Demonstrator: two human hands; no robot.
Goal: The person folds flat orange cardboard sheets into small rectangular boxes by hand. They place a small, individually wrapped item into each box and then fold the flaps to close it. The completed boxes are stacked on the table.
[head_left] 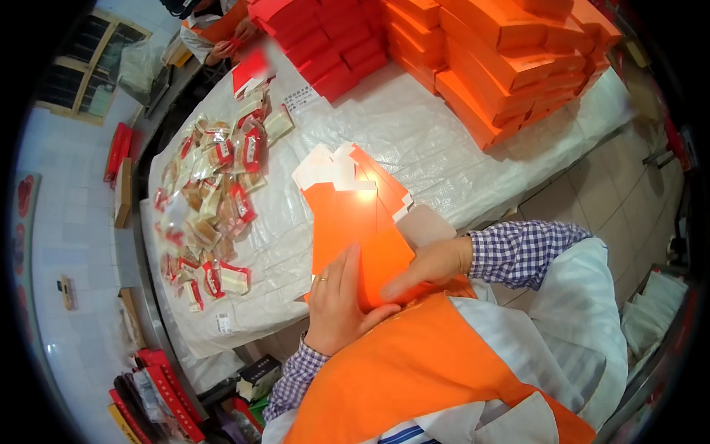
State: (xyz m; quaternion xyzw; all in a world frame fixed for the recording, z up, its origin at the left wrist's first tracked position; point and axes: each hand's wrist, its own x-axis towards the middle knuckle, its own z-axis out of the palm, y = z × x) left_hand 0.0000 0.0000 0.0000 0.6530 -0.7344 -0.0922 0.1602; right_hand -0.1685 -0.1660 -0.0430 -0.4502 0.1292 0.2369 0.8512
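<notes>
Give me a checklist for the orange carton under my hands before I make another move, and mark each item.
1. Left hand on the orange carton: ok, fingers lie over its near left part.
2. Right hand on the carton: ok, thumb reaches across its near right part.
3. Carton closed up as a box: not ok, white flaps stick out at its far end.
4. Wrapped packets clear of the carton: ok, piled apart to its left.
5. Stacked orange boxes clear of it: ok, beyond it to the right.
6. Underside undamaged: cannot tell, hidden.
</notes>
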